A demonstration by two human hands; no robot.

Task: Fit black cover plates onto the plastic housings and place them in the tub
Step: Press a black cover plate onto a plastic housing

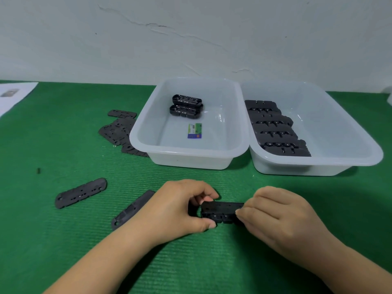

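A black plastic housing (221, 211) with a cover plate on top sits on the green mat, held between both hands. My left hand (180, 206) grips its left end with curled fingers and thumb. Its right end is pinched by my right hand (275, 213). Two loose cover plates lie to the left, one (80, 193) flat and one (132, 209) partly under my left wrist. The left tub (191, 160) holds two housings (186, 107). The right tub (318, 166) holds a row of several black housings (273, 128).
A pile of black cover plates (121, 128) lies against the left tub's left side. A coloured label (194, 130) sits on the left tub's floor. A white sheet of paper (14, 96) lies at the far left. A small black bit (38, 170) rests on the mat.
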